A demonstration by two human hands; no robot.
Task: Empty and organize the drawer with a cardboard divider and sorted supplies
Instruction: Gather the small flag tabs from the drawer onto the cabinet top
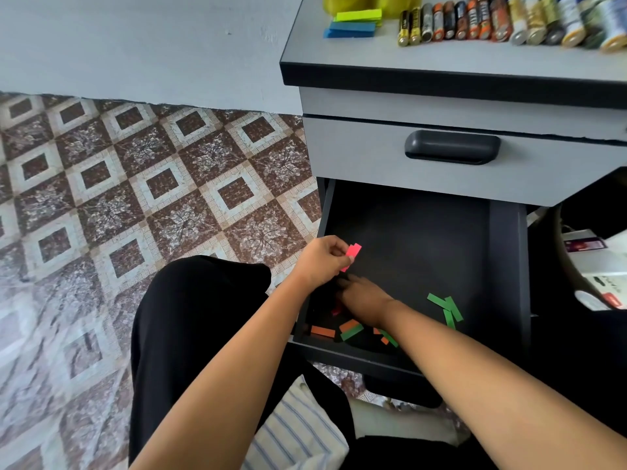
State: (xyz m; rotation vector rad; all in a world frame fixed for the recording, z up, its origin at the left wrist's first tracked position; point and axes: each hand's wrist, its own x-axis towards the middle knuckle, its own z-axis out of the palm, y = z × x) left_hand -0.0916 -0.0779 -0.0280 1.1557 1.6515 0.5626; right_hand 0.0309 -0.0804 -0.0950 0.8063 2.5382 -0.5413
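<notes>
Head view: left hand (pixel 322 262) pinching pink strips (pixel 353 252); right hand (pixel 368 301) just below, inside drawer (pixel 414 232), fingers hidden.

Open dark drawer (pixel 407 239), green strips (pixel 444 305), orange strips (pixel 322 331) on its floor

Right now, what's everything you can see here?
Open dark drawer: one, black, lower.
Pink paper strips: few, pink, over drawer's left edge.
Green paper strips: several, green, drawer's right and front.
Orange paper strips: several, orange, drawer's front.
Closed grey drawer: one, grey, above.
Cylindrical batteries: a row, mixed colours, cabinet top.
Sticky-note pads: two, yellow-green, blue, cabinet top.
Patterned floor tiles: many, brown-white, left.
Left hand: one, pinches pink strips.
Right hand: one, inside drawer, grip unclear.
</notes>
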